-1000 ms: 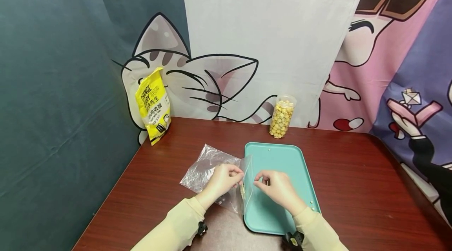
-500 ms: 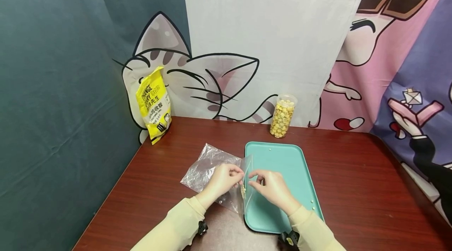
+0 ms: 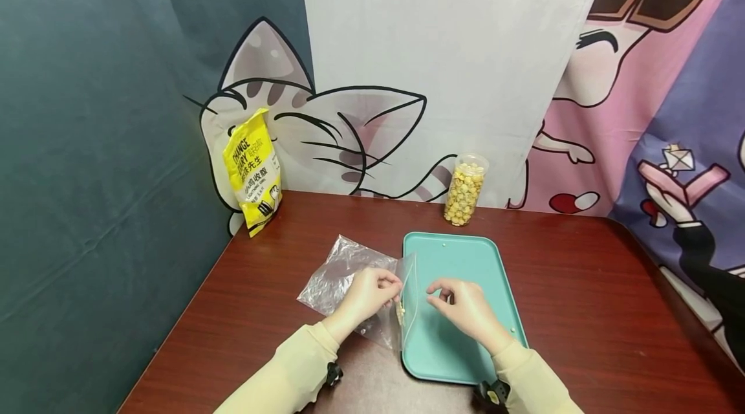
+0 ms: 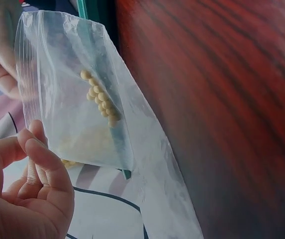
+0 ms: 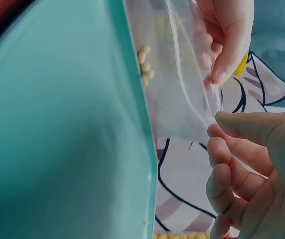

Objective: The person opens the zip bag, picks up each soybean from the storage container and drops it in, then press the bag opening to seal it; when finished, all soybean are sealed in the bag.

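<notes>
Clear plastic: a zip-top bag (image 3: 355,288) stands with its mouth raised at the left edge of a teal tray (image 3: 465,310), near the front edge of the dark red wood-grain tabletop (image 3: 582,310). The left hand (image 3: 368,294) pinches the bag's upper rim between thumb and curled fingers, holding the mouth upright. The right hand (image 3: 464,305) hovers over the tray just beside the opening, fingers curled with thumb and forefinger drawn together; whether a pellet sits between them cannot be told from any view. A short row of small yellow pellets (image 4: 100,98) lies inside the bag, seen through the film in the left wrist view; a few loose pellets (image 3: 515,331) rest near the tray's right edge. Judged from this, the step in hand is loading pellets into the bag one pinch at a time, and the next move would call for bringing the right fingertips squarely over the narrow mouth while the left hand keeps it apart. At the back edge of the tabletop stands a clear jar (image 3: 464,189) of similar pellets; a yellow pouch (image 3: 253,172) leans at the back left corner. Behind hang a dark teal cloth (image 3: 105,110) and cartoon-printed curtains (image 3: 442,65).
</notes>
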Demonstrator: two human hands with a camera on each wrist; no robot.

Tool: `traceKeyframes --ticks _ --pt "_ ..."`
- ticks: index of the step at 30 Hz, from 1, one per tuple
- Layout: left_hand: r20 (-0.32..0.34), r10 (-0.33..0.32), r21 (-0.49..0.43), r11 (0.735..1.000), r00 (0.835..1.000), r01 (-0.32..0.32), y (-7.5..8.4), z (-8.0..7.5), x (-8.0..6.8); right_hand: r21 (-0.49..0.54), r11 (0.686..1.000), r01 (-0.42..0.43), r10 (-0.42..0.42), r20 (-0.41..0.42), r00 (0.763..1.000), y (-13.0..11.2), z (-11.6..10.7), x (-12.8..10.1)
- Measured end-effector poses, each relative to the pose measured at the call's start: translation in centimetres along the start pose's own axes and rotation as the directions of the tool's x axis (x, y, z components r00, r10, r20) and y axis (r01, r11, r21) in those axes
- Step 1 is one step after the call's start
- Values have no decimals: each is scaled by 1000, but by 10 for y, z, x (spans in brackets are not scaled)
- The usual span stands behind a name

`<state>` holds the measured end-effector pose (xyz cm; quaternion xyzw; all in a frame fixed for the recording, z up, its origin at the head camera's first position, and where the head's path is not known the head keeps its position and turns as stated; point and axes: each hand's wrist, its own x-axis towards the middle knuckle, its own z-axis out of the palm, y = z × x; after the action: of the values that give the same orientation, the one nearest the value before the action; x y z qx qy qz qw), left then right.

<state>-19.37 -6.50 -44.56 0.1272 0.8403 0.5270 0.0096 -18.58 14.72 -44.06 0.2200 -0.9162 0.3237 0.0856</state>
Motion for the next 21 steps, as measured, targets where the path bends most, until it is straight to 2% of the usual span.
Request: traceKeyframes --ticks 9,18,21 --pt "0 -13 -14 1000 1000 13 0 1 -1 -17 995 -99 99 -11 995 20 -14 -13" --pt "-3 -13 -37 999 1000 13 -1 1 -1 -68 972 -224 229 85 970 47 -39 -30" --pt "-4 -7 -26 1000 1000 7 -1 1 -1 -92 965 -247 255 94 962 54 -46 -36"
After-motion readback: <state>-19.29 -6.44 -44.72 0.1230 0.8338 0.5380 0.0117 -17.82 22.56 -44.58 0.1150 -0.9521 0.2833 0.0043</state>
